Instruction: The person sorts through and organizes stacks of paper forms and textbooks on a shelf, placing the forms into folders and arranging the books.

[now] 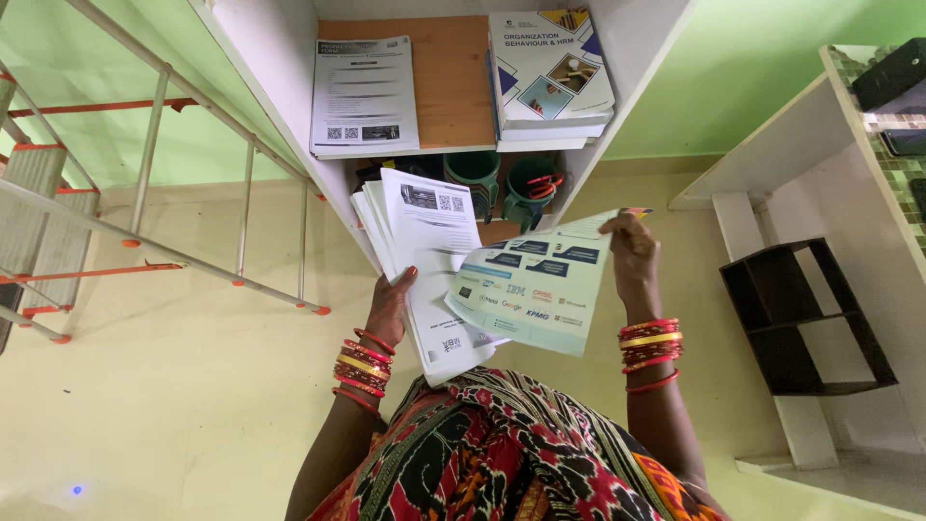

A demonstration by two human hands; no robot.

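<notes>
Below the shelf (289, 58), my left hand (391, 309) pinches the limp stack of booklets (424, 260) at its lower edge; my right hand (632, 256) pinches a light, probably glossy, leaflet (531, 289) at its corner.

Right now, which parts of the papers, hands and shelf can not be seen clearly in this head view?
- Left hand: its fingers lie behind the stack of white booklets.
- Right hand: its fingertips are partly hidden by the pale blue leaflet.
- Two green mugs: partly covered by the booklets and the shelf edge.
- White shelf unit: its top is cut off by the upper frame edge.
</notes>
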